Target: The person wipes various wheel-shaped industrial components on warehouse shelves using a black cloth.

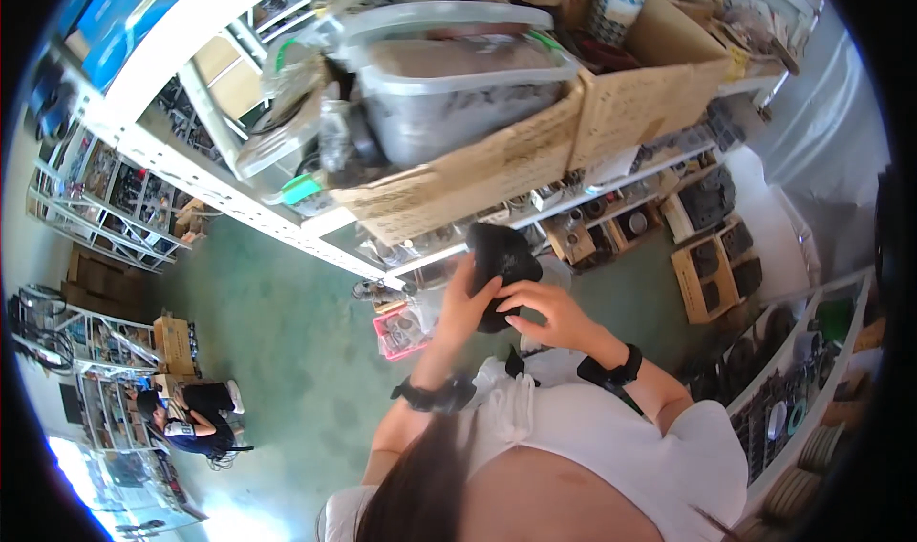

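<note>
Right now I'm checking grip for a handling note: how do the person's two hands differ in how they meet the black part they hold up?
The left hand grips the black part from its left side, fingers reaching up along it; the right hand lies lower, across its front, fingers pointing left. The left hand stands nearly upright; the right hand lies almost level. Both hands touch the part, and each wrist wears a black band.

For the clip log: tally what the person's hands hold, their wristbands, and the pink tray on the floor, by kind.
Black part held in both hands (left hand, right hand): black part: 1
Black wristbands: 2
Pink tray: 1
Total: 4
</note>
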Demonstrator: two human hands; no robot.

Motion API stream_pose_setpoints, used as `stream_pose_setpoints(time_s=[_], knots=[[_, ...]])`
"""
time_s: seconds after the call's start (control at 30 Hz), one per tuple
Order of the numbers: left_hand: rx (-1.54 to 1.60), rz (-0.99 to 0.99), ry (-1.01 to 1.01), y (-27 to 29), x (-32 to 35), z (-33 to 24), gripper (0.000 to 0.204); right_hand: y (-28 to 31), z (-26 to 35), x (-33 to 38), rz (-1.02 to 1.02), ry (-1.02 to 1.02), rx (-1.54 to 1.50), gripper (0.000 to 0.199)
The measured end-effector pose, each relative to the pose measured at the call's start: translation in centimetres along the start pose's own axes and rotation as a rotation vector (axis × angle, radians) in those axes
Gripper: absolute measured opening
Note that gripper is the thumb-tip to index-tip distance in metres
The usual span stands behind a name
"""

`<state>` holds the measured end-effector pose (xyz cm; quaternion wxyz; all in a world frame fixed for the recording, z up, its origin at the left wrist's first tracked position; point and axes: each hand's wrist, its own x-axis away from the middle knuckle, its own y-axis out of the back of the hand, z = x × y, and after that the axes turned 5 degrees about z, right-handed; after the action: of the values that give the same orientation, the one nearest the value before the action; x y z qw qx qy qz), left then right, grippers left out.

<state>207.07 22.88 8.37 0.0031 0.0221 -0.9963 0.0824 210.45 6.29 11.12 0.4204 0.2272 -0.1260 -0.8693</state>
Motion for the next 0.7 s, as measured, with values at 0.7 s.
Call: stream_pose_setpoints(time_s=[0.7], knots=[[-0.46,-0.126,0.08,22.6,15.5,0.9,0.035,-20.3,5.2,-10.8,0.083,0.1,0.269,0.034]])
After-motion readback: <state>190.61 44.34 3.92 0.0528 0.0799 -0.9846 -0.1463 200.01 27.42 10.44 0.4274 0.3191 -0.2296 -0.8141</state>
